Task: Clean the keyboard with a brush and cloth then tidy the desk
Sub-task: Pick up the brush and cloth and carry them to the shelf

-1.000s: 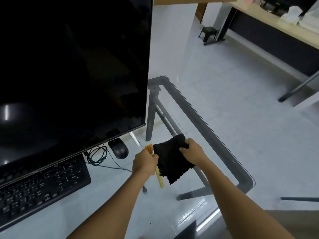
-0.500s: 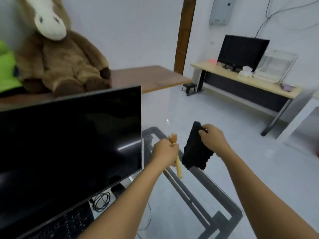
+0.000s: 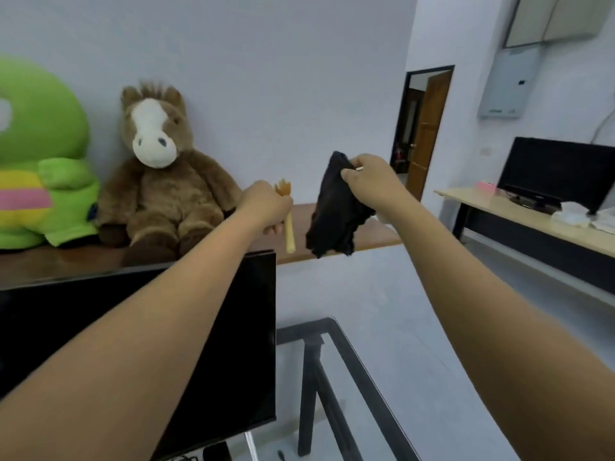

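Note:
My left hand (image 3: 266,207) is raised in front of me and grips a small yellow brush (image 3: 289,232), bristles up, handle hanging down. A black cloth (image 3: 334,214) hangs bunched from my right hand (image 3: 374,181), just right of the brush. Both arms reach out over the glass desk (image 3: 366,387). The keyboard is out of view below the frame.
A black monitor (image 3: 233,344) stands on the desk at lower left. Behind it a wooden shelf (image 3: 376,239) carries a brown plush horse (image 3: 159,181) and a green plush toy (image 3: 40,161). A second desk with a monitor (image 3: 555,174) stands at right, near an open door.
The view has tilted up from the desk to the room. Both hands lifted the brush and cloth from the desk surface to chest height; the cloth now hangs bunched.

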A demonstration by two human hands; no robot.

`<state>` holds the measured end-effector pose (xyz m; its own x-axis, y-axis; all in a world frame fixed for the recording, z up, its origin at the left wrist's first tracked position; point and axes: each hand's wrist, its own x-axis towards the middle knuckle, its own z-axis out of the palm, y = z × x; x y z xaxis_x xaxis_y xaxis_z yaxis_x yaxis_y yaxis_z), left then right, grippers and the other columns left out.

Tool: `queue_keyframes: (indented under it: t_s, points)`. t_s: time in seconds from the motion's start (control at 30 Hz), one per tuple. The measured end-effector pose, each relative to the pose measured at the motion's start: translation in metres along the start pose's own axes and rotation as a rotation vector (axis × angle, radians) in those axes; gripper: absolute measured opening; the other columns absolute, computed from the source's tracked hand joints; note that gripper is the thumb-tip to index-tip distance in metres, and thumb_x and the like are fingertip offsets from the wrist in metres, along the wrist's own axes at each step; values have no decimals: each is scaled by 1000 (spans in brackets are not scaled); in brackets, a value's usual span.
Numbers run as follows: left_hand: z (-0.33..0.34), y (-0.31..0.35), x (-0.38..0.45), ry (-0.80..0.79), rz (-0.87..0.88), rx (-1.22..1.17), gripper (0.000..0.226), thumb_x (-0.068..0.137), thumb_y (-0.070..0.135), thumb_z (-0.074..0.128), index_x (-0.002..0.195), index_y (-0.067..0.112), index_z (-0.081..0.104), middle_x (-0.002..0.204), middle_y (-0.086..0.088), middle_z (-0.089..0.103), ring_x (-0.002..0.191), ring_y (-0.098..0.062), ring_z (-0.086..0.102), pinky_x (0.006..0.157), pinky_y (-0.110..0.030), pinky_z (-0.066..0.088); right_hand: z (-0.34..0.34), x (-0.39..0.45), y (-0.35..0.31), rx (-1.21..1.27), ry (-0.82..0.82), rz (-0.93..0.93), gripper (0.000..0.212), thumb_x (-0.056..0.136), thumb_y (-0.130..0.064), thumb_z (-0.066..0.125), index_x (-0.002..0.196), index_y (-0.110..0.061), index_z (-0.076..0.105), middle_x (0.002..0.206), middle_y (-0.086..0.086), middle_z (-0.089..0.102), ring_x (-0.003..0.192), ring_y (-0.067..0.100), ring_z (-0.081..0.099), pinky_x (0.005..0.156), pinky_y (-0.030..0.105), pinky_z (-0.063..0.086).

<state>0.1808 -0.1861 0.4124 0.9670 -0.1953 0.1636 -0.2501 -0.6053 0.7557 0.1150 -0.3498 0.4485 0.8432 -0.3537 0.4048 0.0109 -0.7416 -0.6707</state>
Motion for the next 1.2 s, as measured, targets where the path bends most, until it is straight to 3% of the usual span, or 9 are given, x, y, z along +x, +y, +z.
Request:
queue_keyframes:
  t_s: [0.2, 0.4, 0.53, 0.63, 0.73, 0.9, 1.07, 1.13, 1.2]
  points:
    - [-2, -24, 42, 21, -207, 64, 31, 96, 27, 51, 90, -2, 61, 53, -10, 57, 24, -12, 45, 30, -17, 35, 43, 45, 4, 146, -175, -8, 27, 98, -16, 46, 113, -1, 61, 110, 14, 64, 94, 27, 60, 86, 39, 52]
    - [24, -34, 69, -83, -314, 134, 33, 99, 20, 45, 118, -7, 51, 60, -13, 57, 30, -15, 48, 31, -18, 37, 75, 76, 73, -25, -275, 147, 22, 95, -10, 45, 106, -1, 62, 95, 12, 62, 79, 25, 59, 63, 30, 47]
    - [35, -30, 78, -192, -384, 214, 30, 100, 24, 47, 105, -4, 57, 62, -11, 55, 28, -13, 47, 30, -17, 37, 81, 82, 98, -255, -272, 156, 25, 90, -11, 49, 111, -4, 60, 103, 14, 67, 88, 29, 65, 65, 32, 51]
    - [42, -30, 84, -247, -432, 250, 27, 99, 23, 50, 95, -2, 61, 63, -11, 56, 42, -15, 50, 32, -17, 41, 82, 72, 102, -513, -174, -81, 36, 92, -14, 51, 127, -6, 49, 124, 15, 53, 108, 30, 52, 83, 34, 47]
    - [47, -30, 90, -272, -458, 286, 33, 99, 25, 51, 82, -2, 60, 55, -10, 58, 45, -15, 50, 37, -21, 46, 84, 61, 96, -485, -175, -312, 43, 98, -31, 45, 136, -11, 46, 137, 13, 47, 124, 31, 43, 99, 40, 41]
    - [50, -32, 96, -279, -448, 331, 38, 99, 32, 50, 82, -1, 59, 63, -9, 58, 52, -15, 51, 55, -22, 47, 109, 61, 94, -469, -550, -203, 61, 100, -55, 25, 150, -22, 27, 159, 10, 23, 145, 34, 19, 116, 51, 21]
    - [50, -35, 98, -283, -422, 358, 38, 98, 34, 51, 82, 1, 60, 64, -8, 59, 51, -15, 50, 53, -22, 46, 124, 62, 99, -575, -625, -159, 64, 98, -58, 16, 153, -26, 14, 163, 10, 3, 149, 33, 0, 117, 52, 6]
    - [51, -35, 96, -272, -411, 365, 38, 97, 36, 51, 91, 1, 64, 67, -7, 60, 52, -15, 51, 54, -22, 46, 122, 63, 98, -547, -628, -161, 61, 99, -56, 19, 151, -24, 23, 161, 11, 12, 148, 34, 9, 117, 52, 12]
    - [50, -36, 93, -240, -384, 349, 43, 97, 40, 51, 102, 0, 66, 66, -8, 62, 51, -17, 53, 54, -24, 48, 116, 64, 102, -440, -522, -164, 51, 100, -50, 26, 134, -21, 49, 146, 14, 42, 133, 35, 37, 109, 50, 33]
